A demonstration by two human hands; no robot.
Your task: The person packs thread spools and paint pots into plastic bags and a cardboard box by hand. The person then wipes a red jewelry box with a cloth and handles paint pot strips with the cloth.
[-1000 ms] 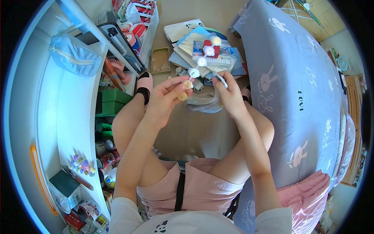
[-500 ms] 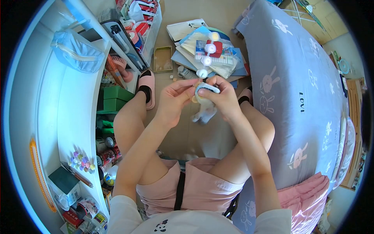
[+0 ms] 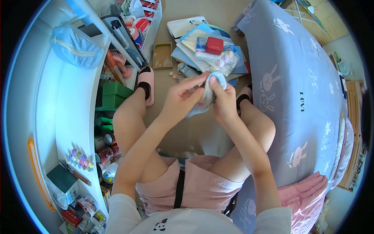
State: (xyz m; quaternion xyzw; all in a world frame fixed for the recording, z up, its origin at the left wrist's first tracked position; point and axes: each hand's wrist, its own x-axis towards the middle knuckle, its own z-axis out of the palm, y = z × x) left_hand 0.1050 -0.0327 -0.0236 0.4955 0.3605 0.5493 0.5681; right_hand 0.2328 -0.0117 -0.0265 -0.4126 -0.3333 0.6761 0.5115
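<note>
A small, soft, whitish pouch (image 3: 202, 102) with a light-blue rim is held between my hands above the floor. My right hand (image 3: 225, 100) is closed on its rim, the thumb pressed on the light-blue edge. On the other side my left hand (image 3: 183, 95) is closed at the pouch's edge, fingers and thumb bent around the cloth; its fingertips are partly hidden. Just beyond the rim, pale round pieces (image 3: 224, 61) show in a blurred cluster, and I cannot tell how they join the pouch.
Past my hands lies a pile of papers and folders (image 3: 191, 39) with a red box (image 3: 214, 45) on top. A shallow tray (image 3: 162, 55) sits beside it. White shelves (image 3: 78, 117) stand left, a bed with a rabbit-print cover (image 3: 296, 97) right.
The row of round white pieces that stretched away from my hands has dropped into a cluster near the rim. The pouch has turned, its rim now facing more to the right.
</note>
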